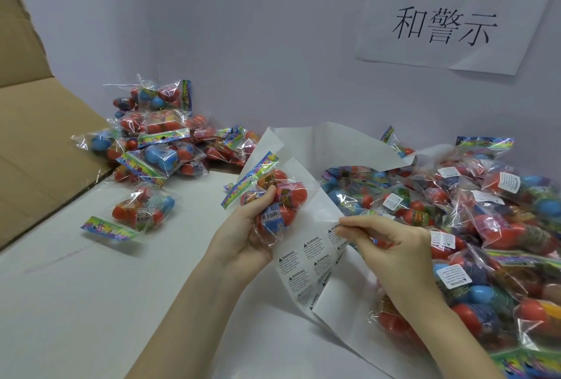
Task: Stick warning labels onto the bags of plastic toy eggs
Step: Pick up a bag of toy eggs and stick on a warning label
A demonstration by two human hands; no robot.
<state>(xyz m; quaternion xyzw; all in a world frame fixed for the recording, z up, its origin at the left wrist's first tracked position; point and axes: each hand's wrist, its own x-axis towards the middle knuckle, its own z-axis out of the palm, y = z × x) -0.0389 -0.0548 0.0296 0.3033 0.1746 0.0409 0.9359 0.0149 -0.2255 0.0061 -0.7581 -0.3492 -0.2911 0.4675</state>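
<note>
Your left hand (243, 236) grips an unlabelled bag of eggs (273, 205) above the table; your right hand (385, 245) pinches a warning label (335, 234) on the backing sheet (303, 260). Peeling step; next, press it onto the bag.

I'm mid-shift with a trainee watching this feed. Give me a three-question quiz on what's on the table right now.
1. True or false: the left hand holds a bag of eggs above the table.
2. Multiple choice: the right hand's fingers pinch
A. a loose egg
B. a warning label at the edge of the label sheet
C. the cardboard box
3. Fill in: bags already bearing white labels lie in the pile on the ____ side.

Key
1. True.
2. B.
3. Right: the right pile shows white labels. None shows on the left pile.
</note>
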